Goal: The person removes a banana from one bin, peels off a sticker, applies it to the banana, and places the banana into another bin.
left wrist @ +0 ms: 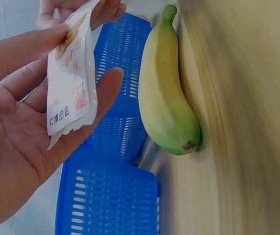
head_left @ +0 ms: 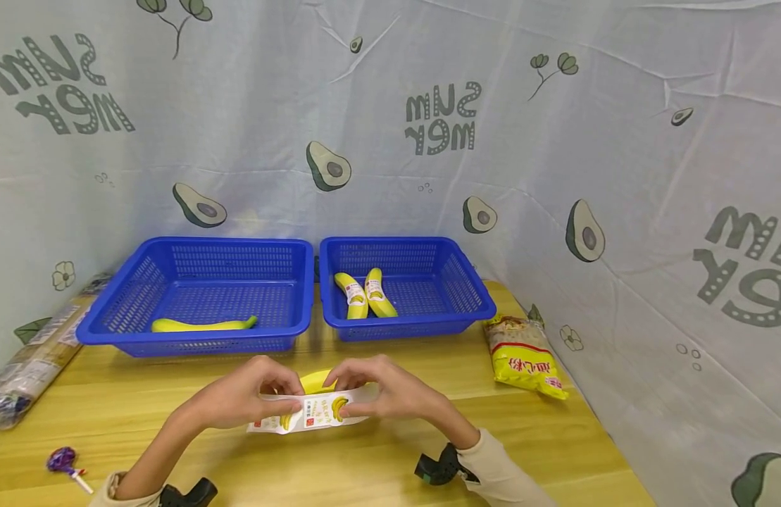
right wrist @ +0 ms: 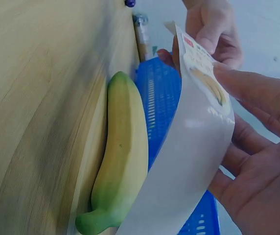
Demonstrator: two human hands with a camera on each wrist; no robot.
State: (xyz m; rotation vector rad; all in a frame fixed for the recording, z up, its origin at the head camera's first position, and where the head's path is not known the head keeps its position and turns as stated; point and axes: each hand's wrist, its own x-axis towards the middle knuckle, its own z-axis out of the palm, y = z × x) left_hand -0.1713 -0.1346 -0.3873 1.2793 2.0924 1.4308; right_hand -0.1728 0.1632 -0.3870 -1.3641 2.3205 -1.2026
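Note:
Both hands hold a white strip of printed labels (head_left: 323, 410) with banana pictures, stretched between them above the table. My left hand (head_left: 244, 394) pinches its left part between thumb and fingers. At the other side, my right hand (head_left: 390, 391) pinches it the same way; the strip's long plain tail (right wrist: 174, 161) hangs down in the right wrist view. Behind the strip a yellow banana with green ends (left wrist: 164, 88) lies on the table, mostly hidden by hands and strip in the head view. No label shows on this banana (right wrist: 123, 147).
A blue basket (head_left: 194, 339) at the back left holds one banana (head_left: 203, 325). In the right basket (head_left: 409, 327) lie two labelled bananas (head_left: 380, 296). A yellow food bag (head_left: 526, 359) is at the right, a lollipop (head_left: 63, 461) front left, a long wrapped package (head_left: 38, 359) far left.

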